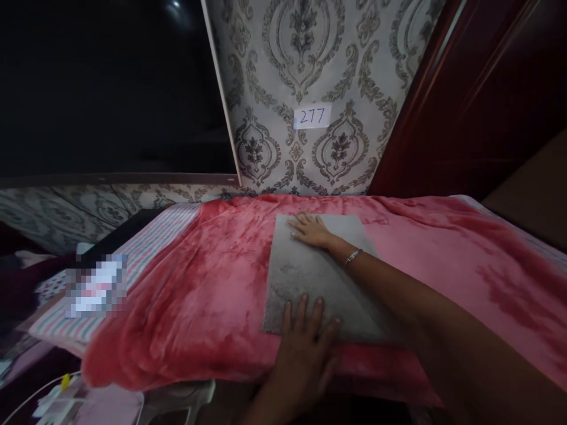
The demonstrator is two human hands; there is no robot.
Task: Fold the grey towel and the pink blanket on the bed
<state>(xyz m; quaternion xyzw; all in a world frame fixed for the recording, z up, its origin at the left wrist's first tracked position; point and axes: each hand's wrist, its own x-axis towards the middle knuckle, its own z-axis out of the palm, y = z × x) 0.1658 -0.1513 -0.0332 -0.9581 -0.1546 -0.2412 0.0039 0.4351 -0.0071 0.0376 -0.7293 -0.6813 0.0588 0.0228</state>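
A flat grey square of soft, short-piled fabric lies spread on a pink-red plush blanket. My right hand rests palm down near its far edge, fingers spread, with a bracelet on the wrist. Along the near edge, my left hand lies over the fabric with fingers apart. Neither hand grips anything. My right forearm covers part of the square's right side.
Striped cloth shows under the blanket at the left, with a pixelated item on it. Behind stand a large dark screen and patterned wallpaper with a "277" label. Dark red glossy furniture rises at right.
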